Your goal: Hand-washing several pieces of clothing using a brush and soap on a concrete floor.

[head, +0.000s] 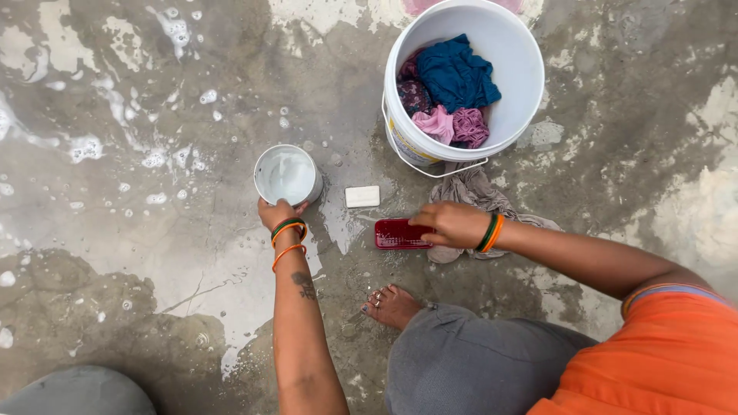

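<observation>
Red scrubbing brush [400, 234] lies flat on the wet concrete floor [154, 253], just below the white bucket [507, 61], which serves as the landmark. Its long axis runs left to right across the view, roughly parallel to the near rim of the bucket. The right hand [455, 223] rests on the brush's right end, fingers curled over it; the left two thirds of the brush stay exposed. Whether the fingers clamp the brush or only press on it cannot be told from this angle.

The left hand [278, 212] is farther left of the bucket, fingers closed on the near rim of a small white mug [287, 175] holding milky water. The right hand is therefore the nearer one to the brush, with the brush extending leftward from its grip toward the mug.

A white soap bar [362, 196] lies between mug and bucket, just above the brush and apart from it. A grey cloth [473, 188] lies bunched at the foot of the bucket, partly under the right wrist. Blue, pink and dark garments [453, 77] fill the bucket. A bare foot [390, 305] rests below the brush.
</observation>
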